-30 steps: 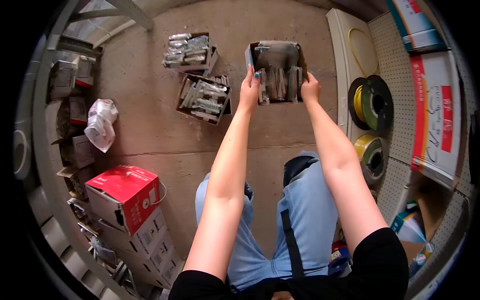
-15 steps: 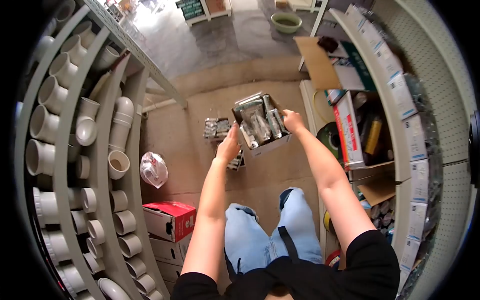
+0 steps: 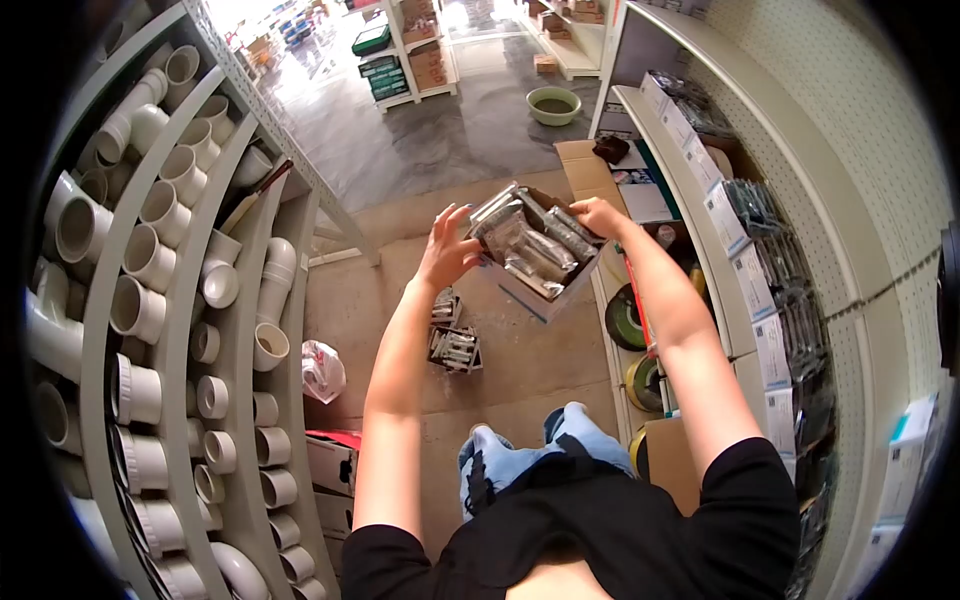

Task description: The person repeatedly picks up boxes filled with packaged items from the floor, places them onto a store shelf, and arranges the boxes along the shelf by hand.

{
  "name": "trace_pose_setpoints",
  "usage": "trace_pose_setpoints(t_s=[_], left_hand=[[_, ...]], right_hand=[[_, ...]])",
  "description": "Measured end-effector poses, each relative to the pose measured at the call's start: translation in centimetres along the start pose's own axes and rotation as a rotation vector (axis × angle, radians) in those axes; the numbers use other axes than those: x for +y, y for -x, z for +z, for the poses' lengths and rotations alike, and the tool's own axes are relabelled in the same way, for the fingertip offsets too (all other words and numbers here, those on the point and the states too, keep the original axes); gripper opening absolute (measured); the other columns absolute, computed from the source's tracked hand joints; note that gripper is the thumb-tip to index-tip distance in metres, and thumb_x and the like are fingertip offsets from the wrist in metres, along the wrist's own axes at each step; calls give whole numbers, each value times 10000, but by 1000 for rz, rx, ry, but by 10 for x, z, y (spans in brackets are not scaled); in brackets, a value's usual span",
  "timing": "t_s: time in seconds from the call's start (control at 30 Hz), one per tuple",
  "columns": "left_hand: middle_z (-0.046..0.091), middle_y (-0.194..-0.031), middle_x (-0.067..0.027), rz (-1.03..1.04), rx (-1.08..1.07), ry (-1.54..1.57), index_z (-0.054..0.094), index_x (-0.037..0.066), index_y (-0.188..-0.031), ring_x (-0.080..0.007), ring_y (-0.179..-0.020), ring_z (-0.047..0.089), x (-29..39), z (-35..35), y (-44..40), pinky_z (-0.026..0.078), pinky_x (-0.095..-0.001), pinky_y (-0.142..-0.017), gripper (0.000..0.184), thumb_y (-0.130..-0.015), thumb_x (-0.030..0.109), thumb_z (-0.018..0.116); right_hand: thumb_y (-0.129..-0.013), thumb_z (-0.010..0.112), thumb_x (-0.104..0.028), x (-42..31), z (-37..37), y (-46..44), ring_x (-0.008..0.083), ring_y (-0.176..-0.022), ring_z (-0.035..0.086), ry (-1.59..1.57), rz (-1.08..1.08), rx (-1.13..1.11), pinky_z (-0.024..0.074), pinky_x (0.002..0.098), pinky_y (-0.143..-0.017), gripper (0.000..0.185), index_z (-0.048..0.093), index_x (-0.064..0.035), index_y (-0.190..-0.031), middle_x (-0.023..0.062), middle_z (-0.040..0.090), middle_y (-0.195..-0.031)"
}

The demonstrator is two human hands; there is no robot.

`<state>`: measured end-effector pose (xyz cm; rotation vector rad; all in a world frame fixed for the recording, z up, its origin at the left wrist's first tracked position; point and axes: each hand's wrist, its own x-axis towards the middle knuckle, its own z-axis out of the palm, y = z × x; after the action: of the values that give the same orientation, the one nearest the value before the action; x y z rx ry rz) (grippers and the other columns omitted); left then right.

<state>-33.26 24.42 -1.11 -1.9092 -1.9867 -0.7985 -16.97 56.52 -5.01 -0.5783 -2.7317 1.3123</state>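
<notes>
A cardboard box [image 3: 535, 300] packed with clear plastic packets [image 3: 535, 245] is held up in front of me, tilted above the floor. My right hand [image 3: 602, 218] grips its far right corner, fingers over the rim. At the left side, my left hand [image 3: 450, 250] supports the box with its fingers spread and its thumb side against the wall; part of that contact is hidden. Below on the floor sits a smaller open box [image 3: 455, 350] of similar packets, with another one behind it partly covered by my left hand and forearm.
White pipe fittings [image 3: 150, 257] fill the left shelves. Boxed packets [image 3: 750, 220] line the right shelf, with green-rimmed reels [image 3: 627, 318] low beneath. A plastic bag [image 3: 323, 372] lies by the left shelf. Farther off stands a green basin [image 3: 553, 106].
The box has come up off the floor area toward me and tilted. My left hand has shifted from beside its near left to its left side. My view has tipped upward.
</notes>
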Motion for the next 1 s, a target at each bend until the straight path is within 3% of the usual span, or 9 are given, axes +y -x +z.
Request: trace_pose_setpoints(t_s=[0.07, 0.17, 0.2, 0.33, 0.43, 0.57, 0.7, 0.87, 1.0], left_hand=[[327, -1347, -128, -10, -30, 210, 612, 88, -809, -371, -1280, 296, 4, -1, -15, 348, -435, -1019, 250, -620, 36, 768], [329, -1348, -128, 25, -69, 629, 605, 94, -811, -342, -1207, 421, 13, -2, -33, 410, -397, -959, 242, -635, 13, 749], [377, -1322, -123, -17, -75, 629, 590, 89, -818, -306, -1041, 557, 15, -4, -37, 478, -373, -838, 227, -655, 12, 728], [450, -1258, -132, -14, -29, 454, 571, 51, -833, -271, -780, 616, 47, -30, -53, 499, -363, -669, 234, -664, 42, 732], [470, -1235, -128, 91, 38, 428, 569, 58, -822, -303, -767, 614, 65, -39, -61, 500, -387, -658, 222, -664, 42, 724], [500, -1191, -106, 96, 133, 373, 568, 102, -828, -312, -792, 611, 106, -45, -77, 498, -406, -663, 211, -678, 60, 709], [464, -1233, -107, 103, 251, 388, 557, 125, -832, -346, -799, 612, 143, -46, -98, 498, -451, -632, 185, -693, 121, 679], [459, -1282, -98, -13, 282, 461, 591, 114, -884, -363, -841, 618, 200, -66, -124, 494, -457, -665, 177, -732, 168, 664], [457, -1292, -95, -1, 285, 512, 592, 117, -904, -367, -826, 622, 248, -86, -135, 496, -458, -669, 184, -740, 174, 655]], right_hand=[[-766, 501, -7, -2, -17, 7, 252, -1015, 603, -22, 1, 31, 455, 339, -876, 400, 607, -41, -1150, 127, 634, -1124], [-777, 477, 29, -45, -37, 47, 191, -953, 594, -125, 81, 80, 443, 307, -852, 409, 595, -22, -1165, 91, 647, -1099], [-778, 478, 38, -50, -40, 56, 161, -916, 581, -145, 62, 132, 439, 294, -835, 402, 602, -26, -1155, 79, 654, -1063], [-890, 525, -194, -85, -54, 107, 113, -851, 560, -18, 194, 383, 435, 278, -799, 314, 605, -85, -1174, 54, 655, -996], [-900, 529, -241, -99, -61, 135, 118, -889, 564, 57, 195, 540, 432, 278, -809, 319, 599, -85, -1169, 57, 659, -976], [-835, 540, -295, -138, -62, 179, 291, -1037, 577, 385, 10, 864, 441, 367, -897, 364, 592, -110, -1144, 160, 588, -1149], [-819, 525, -258, -205, -39, 220, 279, -984, 578, 704, -69, 979, 465, 374, -851, 240, 649, -97, -947, 106, 611, -1019], [-803, 562, -177, -238, -16, 261, 263, -1091, 511, 1147, -72, 1192, 341, 501, -988, 291, 597, -132, -1089, 78, 548, -1140], [-799, 583, -165, -256, -15, 294, 259, -1132, 476, 1181, 14, 1419, 247, 616, -1006, 385, 540, -164, -1182, 72, 503, -1188]])
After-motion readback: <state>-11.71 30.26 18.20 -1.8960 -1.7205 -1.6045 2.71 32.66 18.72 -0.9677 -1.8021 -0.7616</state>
